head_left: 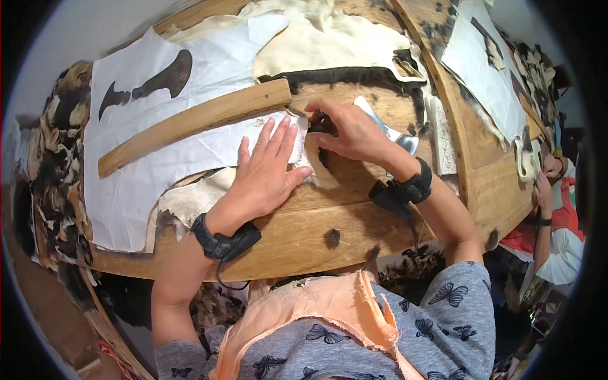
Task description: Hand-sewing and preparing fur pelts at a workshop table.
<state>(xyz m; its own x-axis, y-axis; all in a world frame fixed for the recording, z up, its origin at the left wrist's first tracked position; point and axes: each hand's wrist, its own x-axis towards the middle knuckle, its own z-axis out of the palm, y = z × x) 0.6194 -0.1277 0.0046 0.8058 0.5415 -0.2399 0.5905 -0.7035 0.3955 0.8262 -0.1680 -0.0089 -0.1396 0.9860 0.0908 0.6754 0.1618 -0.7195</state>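
Note:
My left hand (271, 161) lies flat with fingers spread on the right end of a white pattern sheet (126, 209). The sheet rests over a cream hide (199, 193) with dark hair at its edges. Beside that end, my right hand (348, 130) is closed, its fingers curled around the hide's edge (322, 158); the fingertips are partly hidden. A wooden bar (196, 123) lies slanting across the sheet, just beyond my left fingers. Under my right wrist and forearm, a shiny metal blade-like tool (383, 130) lies partly covered on the table.
Two dark shapes (166, 75) show on the sheet. Another cream hide (335, 44) lies at the far side of the wooden table (304, 234). Dark and pale hide scraps (63, 164) pile at the left. At the right sits another person (560, 221) near a second white sheet (484, 76).

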